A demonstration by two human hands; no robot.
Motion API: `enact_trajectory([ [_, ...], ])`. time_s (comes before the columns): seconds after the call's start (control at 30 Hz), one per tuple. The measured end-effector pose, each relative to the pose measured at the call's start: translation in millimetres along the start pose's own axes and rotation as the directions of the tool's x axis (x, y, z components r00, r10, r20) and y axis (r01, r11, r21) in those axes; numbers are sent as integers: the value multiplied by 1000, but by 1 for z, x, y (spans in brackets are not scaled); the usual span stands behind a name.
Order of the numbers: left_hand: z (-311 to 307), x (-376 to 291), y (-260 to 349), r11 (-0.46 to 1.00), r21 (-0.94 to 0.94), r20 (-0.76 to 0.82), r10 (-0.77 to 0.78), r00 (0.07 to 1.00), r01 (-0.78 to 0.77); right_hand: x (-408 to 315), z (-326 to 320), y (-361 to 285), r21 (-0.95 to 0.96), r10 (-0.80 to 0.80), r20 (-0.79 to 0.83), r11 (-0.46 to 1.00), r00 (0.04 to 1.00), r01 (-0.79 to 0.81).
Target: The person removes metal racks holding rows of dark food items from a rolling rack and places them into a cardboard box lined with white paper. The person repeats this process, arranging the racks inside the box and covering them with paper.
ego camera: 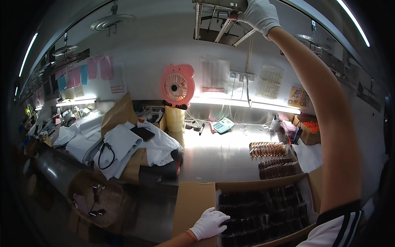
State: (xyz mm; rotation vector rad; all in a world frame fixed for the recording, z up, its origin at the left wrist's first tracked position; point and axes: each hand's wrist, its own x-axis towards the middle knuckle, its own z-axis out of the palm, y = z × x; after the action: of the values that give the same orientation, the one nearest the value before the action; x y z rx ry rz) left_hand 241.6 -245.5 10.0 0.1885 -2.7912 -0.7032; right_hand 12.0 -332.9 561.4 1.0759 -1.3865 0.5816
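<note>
My right hand [260, 17], in a white glove, is raised at the top and grips the edge of a hanging metal rack [220, 23] with slotted bars. Gloved in white too, my left hand [210, 223] rests at the left edge of an open cardboard box [197, 197], its fingertips over the contents. Rows of dark, glossy pieces [262, 213] fill the box; their exact kind is unclear. Behind the box, a dark stack [277, 168] and a row of amber, translucent pieces [268, 149] lie on the metal worktop [203, 163].
A pink fan [177, 86] stands on yellow tape rolls [175, 119]. Right of it are a calculator [223, 125] and cables. White sheets with a phone [142, 132] lie left. A bin [95, 200] sits lower left. Round metal hangers [112, 22] hang overhead.
</note>
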Motion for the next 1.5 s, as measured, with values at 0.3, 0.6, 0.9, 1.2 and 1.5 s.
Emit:
enact_trajectory([
  [0.3, 6, -1, 7, 997, -67, -293, 10, 956, -31, -5, 69, -5, -19, 30, -36, 999, 999, -31],
  [0.6, -1, 24, 5, 993, 0, -43, 117, 992, -117, -106, 52, 22, -196, -411, -252, 908, 876, 370],
  [0.9, 51, 103, 86, 693, -310, 302, 721, 624, -651, -366, -180, 58, 424, -315, 555, 903, 770, 63],
  [1.2, 96, 60, 208, 697, -130, 439, 678, 589, -706, -587, -615, 8, -328, 789, 515, 543, 335, -773],
  [1.5, 128, -36, 247, 689, 63, 481, 613, 627, -722, -470, -1014, -314, -938, 882, -302, -342, 361, 50],
])
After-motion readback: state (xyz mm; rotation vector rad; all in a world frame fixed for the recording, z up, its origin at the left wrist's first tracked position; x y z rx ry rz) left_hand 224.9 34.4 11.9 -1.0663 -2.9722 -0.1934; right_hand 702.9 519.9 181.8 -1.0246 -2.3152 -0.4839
